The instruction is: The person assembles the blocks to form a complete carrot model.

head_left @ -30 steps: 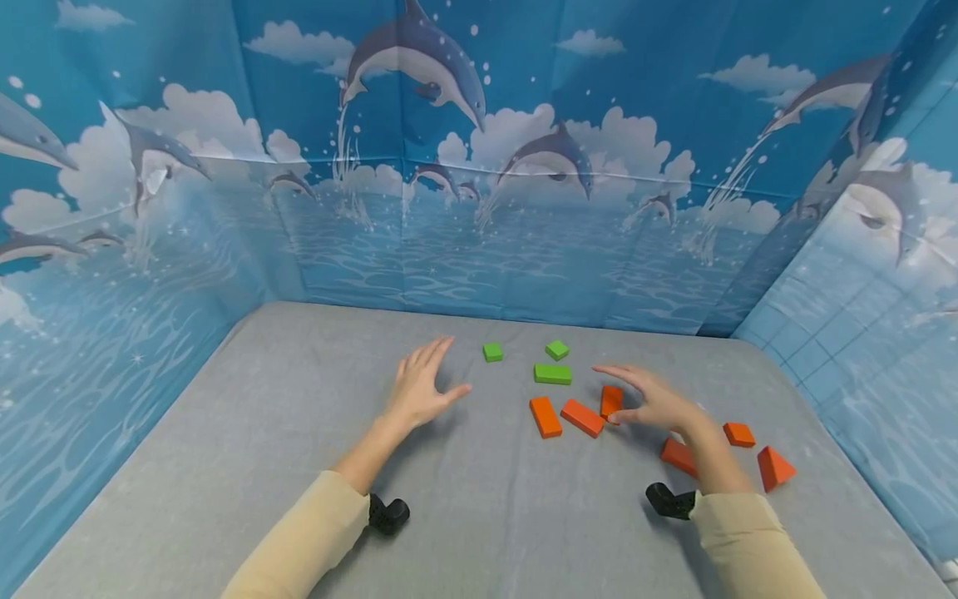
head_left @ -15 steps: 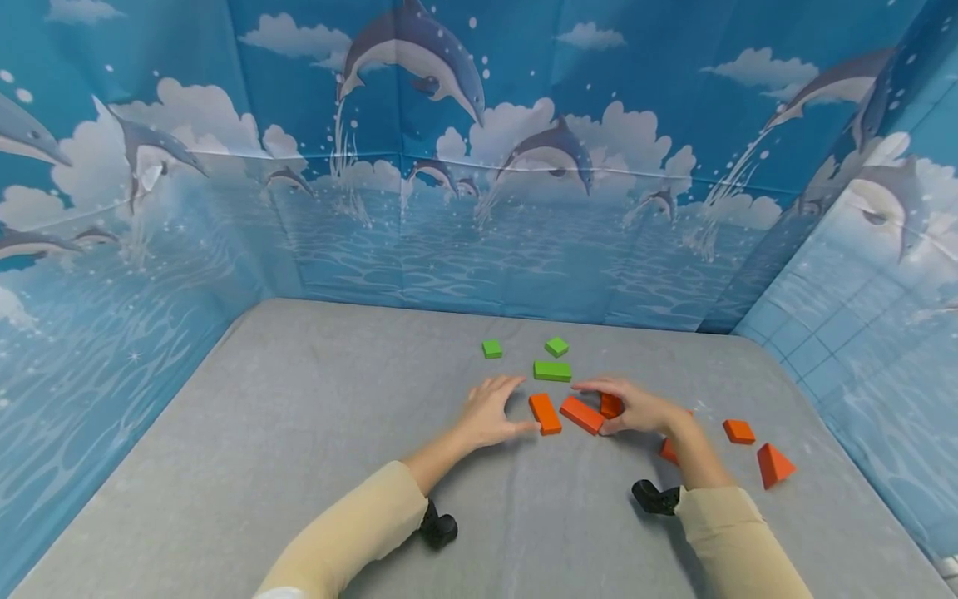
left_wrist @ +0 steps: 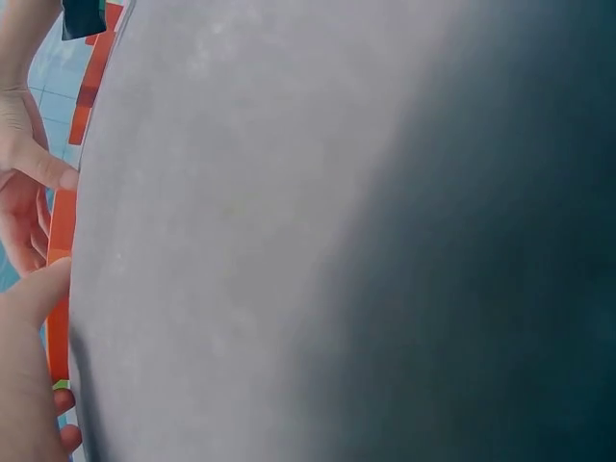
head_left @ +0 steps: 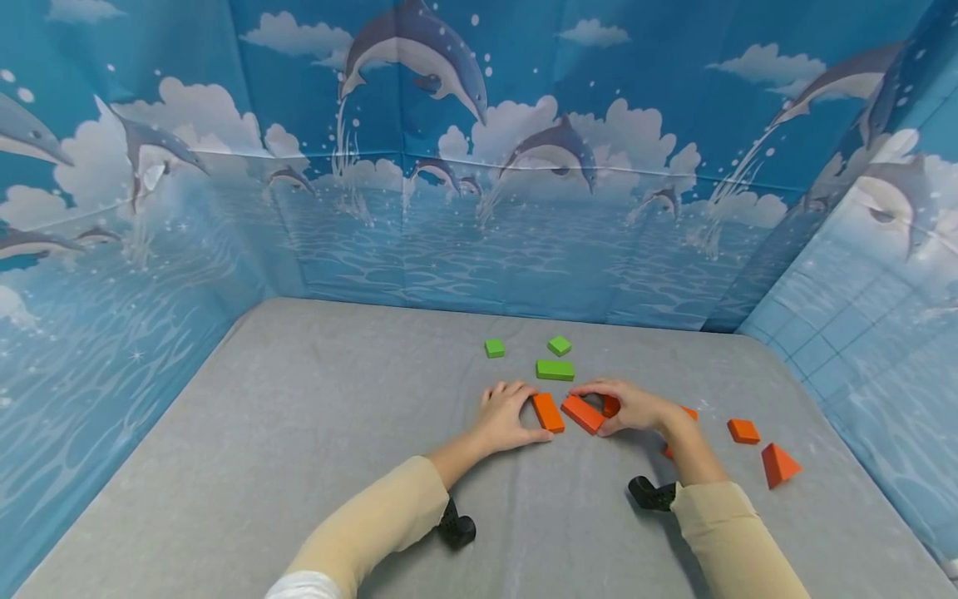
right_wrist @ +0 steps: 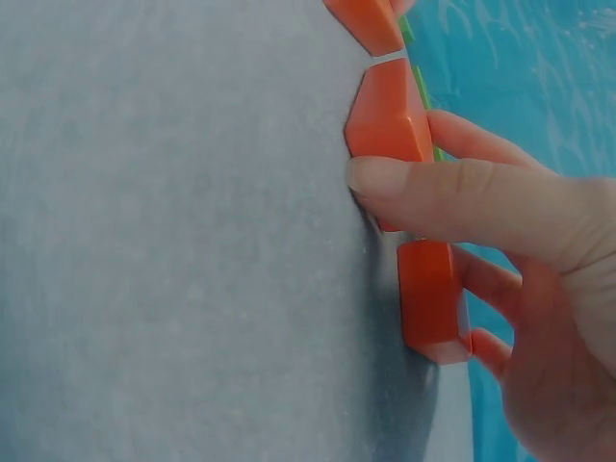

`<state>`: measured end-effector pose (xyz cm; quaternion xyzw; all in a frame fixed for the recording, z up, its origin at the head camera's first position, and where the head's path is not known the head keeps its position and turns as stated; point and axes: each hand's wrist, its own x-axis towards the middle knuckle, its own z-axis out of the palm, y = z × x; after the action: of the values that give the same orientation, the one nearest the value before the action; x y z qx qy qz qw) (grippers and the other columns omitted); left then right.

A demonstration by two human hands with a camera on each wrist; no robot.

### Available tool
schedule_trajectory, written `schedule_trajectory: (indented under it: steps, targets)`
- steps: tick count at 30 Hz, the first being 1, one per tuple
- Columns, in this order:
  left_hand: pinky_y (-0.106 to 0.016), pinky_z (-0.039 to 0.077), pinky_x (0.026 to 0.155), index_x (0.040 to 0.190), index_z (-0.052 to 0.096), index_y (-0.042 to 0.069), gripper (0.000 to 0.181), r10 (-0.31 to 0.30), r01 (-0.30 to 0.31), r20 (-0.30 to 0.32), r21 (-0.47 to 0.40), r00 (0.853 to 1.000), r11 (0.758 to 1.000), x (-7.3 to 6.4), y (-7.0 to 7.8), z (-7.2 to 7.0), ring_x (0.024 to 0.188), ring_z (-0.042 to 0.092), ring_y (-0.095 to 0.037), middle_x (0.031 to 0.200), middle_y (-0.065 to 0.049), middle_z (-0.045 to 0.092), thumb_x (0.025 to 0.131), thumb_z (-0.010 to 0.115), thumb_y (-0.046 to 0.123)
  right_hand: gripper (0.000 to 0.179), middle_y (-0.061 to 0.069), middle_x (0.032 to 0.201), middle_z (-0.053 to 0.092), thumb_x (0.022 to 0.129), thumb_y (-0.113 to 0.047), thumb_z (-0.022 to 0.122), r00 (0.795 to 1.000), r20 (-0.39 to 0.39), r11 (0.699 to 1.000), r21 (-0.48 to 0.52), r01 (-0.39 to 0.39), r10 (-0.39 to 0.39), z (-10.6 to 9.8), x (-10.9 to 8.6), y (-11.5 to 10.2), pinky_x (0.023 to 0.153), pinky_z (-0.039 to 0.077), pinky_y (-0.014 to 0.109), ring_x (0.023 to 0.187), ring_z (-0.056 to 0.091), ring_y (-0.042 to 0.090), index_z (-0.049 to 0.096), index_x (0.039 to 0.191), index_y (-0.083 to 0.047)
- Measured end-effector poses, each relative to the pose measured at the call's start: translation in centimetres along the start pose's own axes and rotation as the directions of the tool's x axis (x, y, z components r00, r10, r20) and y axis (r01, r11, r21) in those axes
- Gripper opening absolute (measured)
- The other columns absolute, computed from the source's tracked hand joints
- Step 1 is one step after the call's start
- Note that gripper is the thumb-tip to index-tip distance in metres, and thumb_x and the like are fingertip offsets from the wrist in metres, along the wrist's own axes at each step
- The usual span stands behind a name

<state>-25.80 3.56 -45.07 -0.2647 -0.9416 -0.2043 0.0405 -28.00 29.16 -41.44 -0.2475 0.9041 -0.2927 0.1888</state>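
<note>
Two orange rectangular blocks lie side by side on the grey surface in the head view, slanted towards each other with a gap between them. My left hand (head_left: 507, 420) pinches the left orange block (head_left: 549, 413), thumb at its near end and fingers at its far end. With thumb and index finger, my right hand (head_left: 634, 406) holds the right orange block (head_left: 582, 414). In the right wrist view that thumb (right_wrist: 433, 192) lies against the block's near side (right_wrist: 390, 111). Another orange block (right_wrist: 428, 294) stands under the right hand's other fingers, partly hidden in the head view.
Beyond the hands are a green rectangular block (head_left: 555, 370) and two small green blocks (head_left: 494, 349). At right lie a small orange block (head_left: 743, 431) and an orange triangular block (head_left: 780, 466). More orange shows behind the right wrist. A dolphin-print curtain (head_left: 449, 241) walls the surface.
My left hand has moved right and closed on the left orange block. My right hand has come in leftward and down, and now grips the right orange block.
</note>
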Motion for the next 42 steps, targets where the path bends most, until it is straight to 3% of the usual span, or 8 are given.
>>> schedule_trajectory:
  steps: [5, 10, 19, 27, 36, 42]
  targets:
    - [-0.042, 0.028, 0.095, 0.128, 0.053, 0.018, 0.07, -0.01, 0.008, -0.022, -0.054, 1.0, 0.999, 0.1, -0.2, 0.2, 0.111, 0.043, -0.019, 0.126, 0.0, 0.051, 0.073, 0.066, 0.059, 0.066, 0.021, 0.135, 0.04, 0.07, -0.013, 0.078, 1.0, -0.003, 1.0, -0.002, 0.01, -0.01, -0.1, -0.1, -0.1, 0.091, 0.03, 0.06, 0.117, 0.036, 0.04, 0.051, 0.13, -0.012]
    - [-0.047, 0.026, 0.097, 0.126, 0.055, 0.017, 0.067, 0.0, -0.01, -0.042, -0.24, 0.999, 0.971, -0.1, -1.3, -0.3, 0.114, 0.044, -0.021, 0.124, -0.001, 0.052, 0.07, 0.074, 0.049, 0.066, 0.021, 0.136, 0.039, 0.07, -0.016, 0.078, 1.0, -0.001, 1.0, -0.014, 0.0, 0.0, -0.1, -0.1, -0.3, 0.091, 0.029, 0.06, 0.119, 0.034, 0.041, 0.052, 0.13, -0.013]
    - [-0.051, 0.021, 0.098, 0.127, 0.053, 0.014, 0.067, 0.074, -0.075, -0.019, -0.38, 0.997, 0.922, -1.6, -5.3, -2.7, 0.117, 0.041, -0.023, 0.126, -0.003, 0.051, 0.069, 0.079, 0.036, 0.064, 0.023, 0.137, 0.037, 0.072, -0.017, 0.077, 1.0, 0.003, 1.0, -0.019, 0.001, -0.001, -0.1, -0.2, -0.3, 0.093, 0.028, 0.061, 0.122, 0.03, 0.043, 0.051, 0.13, -0.012]
    - [-0.054, 0.018, 0.1, 0.127, 0.054, 0.015, 0.067, 0.09, -0.072, 0.033, -0.363, 0.995, 0.929, -2.9, -7.9, -3.9, 0.125, 0.035, -0.03, 0.131, -0.007, 0.048, 0.068, 0.08, 0.034, 0.064, 0.023, 0.137, 0.037, 0.072, -0.016, 0.076, 1.0, 0.005, 1.0, -0.024, 0.019, -0.019, -0.1, -0.3, -0.6, 0.092, 0.029, 0.061, 0.121, 0.031, 0.043, 0.05, 0.131, -0.01]
    - [-0.053, 0.023, 0.096, 0.126, 0.054, 0.016, 0.062, 0.148, -0.122, 0.063, -0.312, 0.987, 0.942, -3.1, -8.8, -4.0, 0.118, 0.039, -0.027, 0.128, -0.007, 0.048, 0.071, 0.078, 0.034, 0.064, 0.025, 0.136, 0.037, 0.072, -0.016, 0.077, 1.0, -0.001, 0.999, -0.023, 0.023, -0.023, -0.1, -0.3, -0.9, 0.09, 0.031, 0.059, 0.118, 0.034, 0.042, 0.051, 0.13, -0.009]
    - [-0.052, 0.024, 0.095, 0.127, 0.053, 0.016, 0.061, 0.161, -0.133, 0.078, -0.284, 0.984, 0.95, -3.0, -8.9, -3.9, 0.116, 0.039, -0.026, 0.127, -0.005, 0.048, 0.073, 0.076, 0.035, 0.064, 0.019, 0.127, 0.049, 0.069, -0.023, 0.08, 0.992, -0.105, 0.994, -0.088, 0.059, -0.068, 0.5, 0.0, -1.0, 0.09, 0.032, 0.056, 0.111, 0.043, 0.036, 0.053, 0.125, -0.007]
